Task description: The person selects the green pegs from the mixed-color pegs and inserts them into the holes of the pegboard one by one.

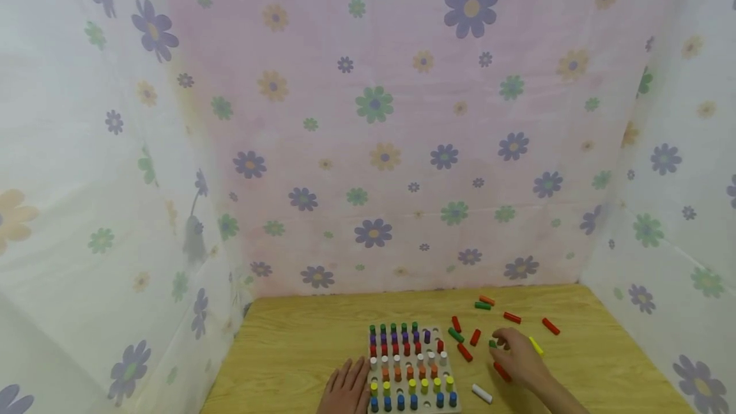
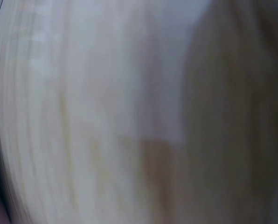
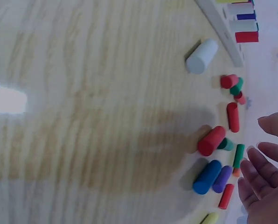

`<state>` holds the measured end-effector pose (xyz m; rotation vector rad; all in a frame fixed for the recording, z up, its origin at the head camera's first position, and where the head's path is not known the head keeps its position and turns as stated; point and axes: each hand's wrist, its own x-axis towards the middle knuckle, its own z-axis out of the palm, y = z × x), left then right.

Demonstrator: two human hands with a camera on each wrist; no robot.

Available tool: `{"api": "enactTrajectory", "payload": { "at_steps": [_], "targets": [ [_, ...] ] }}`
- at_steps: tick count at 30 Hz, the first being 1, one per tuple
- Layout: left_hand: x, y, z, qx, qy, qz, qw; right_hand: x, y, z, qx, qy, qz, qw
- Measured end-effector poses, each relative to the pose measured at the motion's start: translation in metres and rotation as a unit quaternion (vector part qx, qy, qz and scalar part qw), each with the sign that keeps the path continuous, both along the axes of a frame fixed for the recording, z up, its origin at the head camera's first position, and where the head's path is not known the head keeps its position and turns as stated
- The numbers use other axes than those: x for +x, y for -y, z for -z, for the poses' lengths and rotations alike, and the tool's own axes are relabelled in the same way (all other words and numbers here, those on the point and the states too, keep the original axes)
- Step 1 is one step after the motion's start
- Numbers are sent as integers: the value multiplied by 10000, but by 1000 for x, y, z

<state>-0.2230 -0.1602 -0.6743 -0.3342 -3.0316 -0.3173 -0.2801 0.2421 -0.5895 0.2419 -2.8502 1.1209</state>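
Note:
A pale pegboard (image 1: 455,395) stands on the table with rows of colored pegs: green, purple, red, white, orange, yellow and blue. Beside its left edge lies my left hand (image 1: 344,388), fingers straight, touching the board's side. My right hand (image 1: 520,358) hovers over the loose pegs at the right, fingers slightly bent and apart, with nothing between them. Close by its fingertips is a green peg (image 1: 492,343), and below the hand lies a red peg (image 1: 502,372). The right wrist view shows a blue peg (image 3: 207,177) and a purple peg (image 3: 223,178) near that hand (image 3: 272,182).
Loose pegs scatter right of the board, among them a white peg (image 1: 482,393), a yellow peg (image 1: 536,345), an orange peg (image 1: 487,300) and several red ones. Flower-patterned sheets (image 1: 402,120) enclose the wooden table (image 1: 287,344) behind and at both sides. The left wrist view is blurred.

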Motion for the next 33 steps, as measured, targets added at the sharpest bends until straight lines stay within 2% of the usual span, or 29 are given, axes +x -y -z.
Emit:
{"api": "enactTrajectory", "payload": {
  "at_steps": [10, 21, 33],
  "targets": [
    [-1, 0, -1, -53, 55, 22, 10000, -2, -8, 15, 462, 150, 264, 9985],
    [-1, 0, 2, 72, 110, 37, 9999, -10, 0, 22, 479, 435, 536, 9965],
    [-2, 1, 1, -47, 182, -4, 9998, -16, 2, 30, 346, 401, 717, 9960]
  ]
}}
